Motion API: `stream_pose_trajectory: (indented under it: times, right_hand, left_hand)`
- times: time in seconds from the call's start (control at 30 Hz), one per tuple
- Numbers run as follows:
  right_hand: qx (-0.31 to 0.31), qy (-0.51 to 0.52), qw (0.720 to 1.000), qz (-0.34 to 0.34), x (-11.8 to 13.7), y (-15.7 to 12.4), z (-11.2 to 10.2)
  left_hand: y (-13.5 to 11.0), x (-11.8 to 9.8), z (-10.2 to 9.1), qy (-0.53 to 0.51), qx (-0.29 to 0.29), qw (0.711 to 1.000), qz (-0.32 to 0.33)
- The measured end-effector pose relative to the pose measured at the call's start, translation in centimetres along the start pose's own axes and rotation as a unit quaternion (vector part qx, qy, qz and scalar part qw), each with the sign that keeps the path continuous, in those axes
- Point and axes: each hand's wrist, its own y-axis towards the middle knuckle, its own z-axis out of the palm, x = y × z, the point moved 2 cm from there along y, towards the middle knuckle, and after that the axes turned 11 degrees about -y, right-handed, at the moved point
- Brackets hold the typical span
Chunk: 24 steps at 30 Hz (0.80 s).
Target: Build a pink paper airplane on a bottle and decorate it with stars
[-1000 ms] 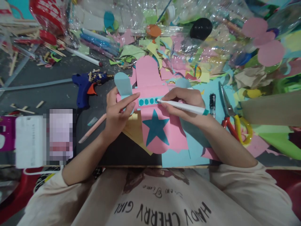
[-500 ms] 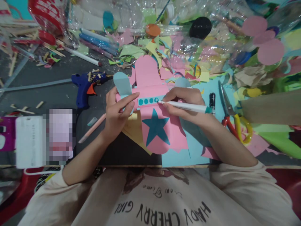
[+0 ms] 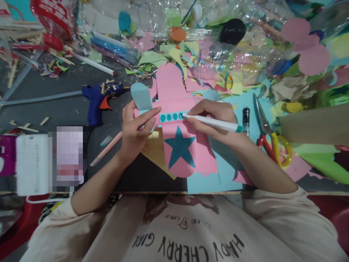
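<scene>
The white marker [image 3: 214, 123] has shifted slightly left, its tip at the fourth circle [image 3: 180, 115]. Nearest, a teal star [image 3: 180, 149] marks the pink paper cutout [image 3: 171, 82] on the counter [image 3: 65, 112]. The right hand [image 3: 218, 112] pinches the marker; the left hand [image 3: 136, 125], thumb and index spread, touches the cutout. Beyond lies a glue gun [image 3: 95, 99].

Dark grey tabletop [image 3: 62, 112] spanning frame from left side to right, much of it under clutter. Pale, wood-coloured front edge [image 3: 163, 192] running nearly level below middle of frame. Red, seat-like surface [image 3: 31, 214] at lower left, beyond table edge; another red, curved surface [image 3: 338, 214] at lower right, chair or stool unclear. Turquoise patch [image 3: 25, 8] in upper left corner, too little showing to name. Light cool, soft; white glints along top of frame.
</scene>
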Motion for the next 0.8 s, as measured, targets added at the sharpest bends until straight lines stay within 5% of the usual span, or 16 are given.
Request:
stream_pose_trajectory:
  times: [0.8]
  right_hand:
    - [-0.010,-0.010,1.000,0.001,0.11,0.01,-0.04]
  left_hand:
    - [0.07,0.15,0.00,0.007,0.004,1.000,-0.003]
